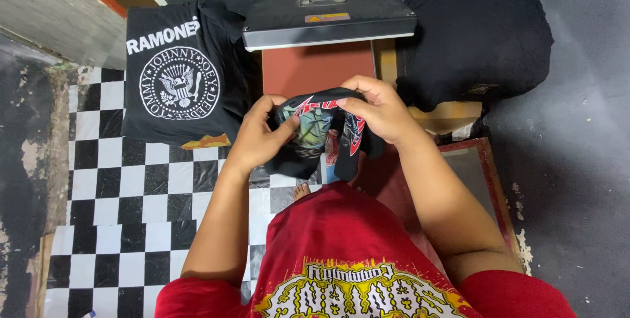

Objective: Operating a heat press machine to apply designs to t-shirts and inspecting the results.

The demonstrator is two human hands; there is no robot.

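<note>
Both my hands hold a bunched black T-shirt [314, 135] with a red, white and green print, just in front of the heat press. My left hand [257, 137] grips its left side, thumb on the printed fabric. My right hand [378, 109] pinches the top right edge from above. The shirt hangs over the near edge of the press's red-brown lower platen [317, 67]. The press's dark upper plate [328, 15] is swung back, leaving the platen bare.
A folded black T-shirt with a round white seal print [176, 78] lies left of the press on the black-and-white checkered floor [125, 193]. A heap of plain black garments [479, 29] sits to the right. A red-framed board [482, 173] lies at lower right.
</note>
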